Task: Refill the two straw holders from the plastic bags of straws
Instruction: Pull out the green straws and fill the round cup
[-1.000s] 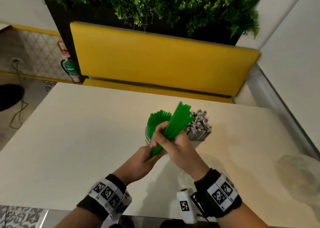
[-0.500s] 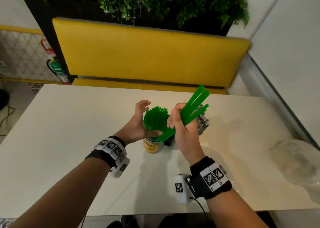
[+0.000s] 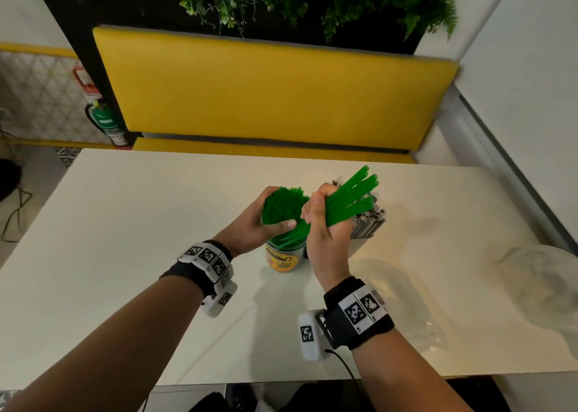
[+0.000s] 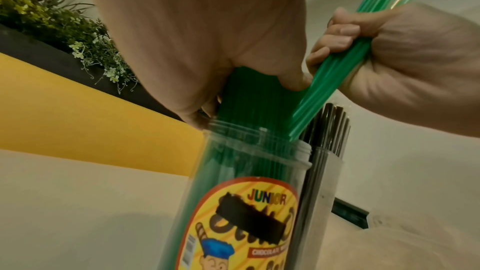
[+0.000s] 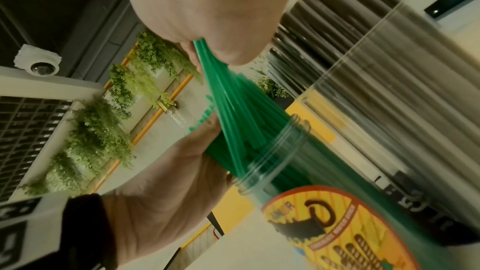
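A clear plastic jar [image 3: 283, 260] with a yellow cartoon label holds a dense bunch of upright green straws [image 3: 281, 205]. My left hand [image 3: 275, 211] wraps around that bunch just above the jar's mouth [image 4: 259, 141]. My right hand [image 3: 322, 214] grips a smaller bundle of green straws [image 3: 353, 197], tilted up to the right, with its lower ends at the jar's mouth [image 5: 275, 151]. Right behind the jar stands a second clear holder [image 3: 369, 225] full of dark straws [image 4: 327, 130].
A crumpled clear plastic bag [image 3: 394, 289] lies on the pale table [image 3: 125, 255] by my right wrist; another clear bag [image 3: 544, 286] sits at the right edge. A yellow bench back [image 3: 266, 92] and a planter stand beyond the table.
My left hand went from the bundle's lower end to the standing straws and has closed round them. The right hand raised its bundle and tilted it further right, over the jar.
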`<state>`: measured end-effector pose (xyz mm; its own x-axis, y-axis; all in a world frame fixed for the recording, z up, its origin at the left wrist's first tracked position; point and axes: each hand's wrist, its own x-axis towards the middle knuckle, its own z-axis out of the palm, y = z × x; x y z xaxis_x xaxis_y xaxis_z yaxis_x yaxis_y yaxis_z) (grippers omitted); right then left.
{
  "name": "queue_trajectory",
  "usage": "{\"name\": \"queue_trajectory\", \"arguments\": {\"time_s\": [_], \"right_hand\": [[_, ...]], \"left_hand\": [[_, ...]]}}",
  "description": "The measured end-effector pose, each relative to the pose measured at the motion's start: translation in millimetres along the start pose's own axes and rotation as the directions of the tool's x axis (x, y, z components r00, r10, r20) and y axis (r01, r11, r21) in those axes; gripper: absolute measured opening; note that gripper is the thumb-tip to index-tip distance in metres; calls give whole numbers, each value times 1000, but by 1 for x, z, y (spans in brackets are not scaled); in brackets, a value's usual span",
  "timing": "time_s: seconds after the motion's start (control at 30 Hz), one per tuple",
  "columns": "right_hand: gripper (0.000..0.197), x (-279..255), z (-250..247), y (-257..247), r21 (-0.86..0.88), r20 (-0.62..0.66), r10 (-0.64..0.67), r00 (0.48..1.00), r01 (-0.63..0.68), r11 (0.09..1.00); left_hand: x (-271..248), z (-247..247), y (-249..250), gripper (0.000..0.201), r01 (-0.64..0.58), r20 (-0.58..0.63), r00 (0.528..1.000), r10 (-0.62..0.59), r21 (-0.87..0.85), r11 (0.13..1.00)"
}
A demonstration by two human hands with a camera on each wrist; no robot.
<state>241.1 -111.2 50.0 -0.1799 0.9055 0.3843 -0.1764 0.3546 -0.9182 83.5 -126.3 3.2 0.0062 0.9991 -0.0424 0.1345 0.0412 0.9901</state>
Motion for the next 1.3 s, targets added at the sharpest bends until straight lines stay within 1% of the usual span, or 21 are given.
{"name": "queue_trajectory", "arguments": {"time_s": [0.03, 0.07, 0.13, 0.2, 0.27, 0.33, 0.47, 0.53, 0.67, 0.77, 0.97, 1.07, 1.2, 1.3], "right_hand": [[23, 0, 0, 2, -7, -19, -3, 1000, 3, 1000], [22, 0, 0, 4, -16, -37, -3, 999, 3, 1000], [20, 2, 1, 6, -28, -63, 4, 998, -6, 1000], [20, 3, 3, 8, -29, -77, 20, 997, -22, 999], [20, 3, 5, 11, -35, -72, 31, 997, -33, 999], [16, 4, 6, 12, -34, -67, 45, 997, -47, 998], [12, 8, 5, 8, -33, -64, 51, 997, -54, 998], [12, 10, 4, 6, -50, -51, 38, 998, -40, 998], [13, 16, 2, 1, -64, -31, 2, 1000, -4, 998], [13, 20, 2, -1, -51, -40, -15, 999, 13, 999], [13, 21, 2, 11, -27, -68, 11, 998, -13, 1000], [16, 15, 3, 22, -91, -27, -3, 1000, 0, 996], [19, 6, 1, 35, -234, 89, -52, 995, 72, 970], [34, 10, -6, 45, -301, 138, -90, 986, 128, 945]], "left_hand": [[-1, 0, -1, 55, -10, 4, 1000, 10, 17, 1000], [-2, -1, -2, 62, -23, 12, 1000, 23, 32, 999], [-1, -3, -5, 84, -28, 32, 999, 26, 63, 998], [-1, -1, -7, 103, -31, 13, 999, 29, 132, 991], [1, 2, -10, 111, -45, -11, 999, 48, 181, 982], [3, 3, -11, 111, -46, -31, 998, 54, 205, 978], [4, -2, -10, 96, -67, -59, 994, 90, 315, 947], [3, -2, -7, 93, -77, -55, 993, 102, 344, 936], [4, 0, -7, 95, -78, -66, 992, 109, 362, 929], [5, 1, -9, 102, -64, -54, 995, 90, 363, 930], [7, 4, -11, 106, -48, -84, 993, 85, 371, 927], [8, 6, -14, 106, -40, -105, 991, 78, 327, 944], [6, 8, -21, 109, -66, -114, 988, 101, 281, 957], [6, 8, -24, 111, -67, -112, 989, 98, 251, 966]]}}
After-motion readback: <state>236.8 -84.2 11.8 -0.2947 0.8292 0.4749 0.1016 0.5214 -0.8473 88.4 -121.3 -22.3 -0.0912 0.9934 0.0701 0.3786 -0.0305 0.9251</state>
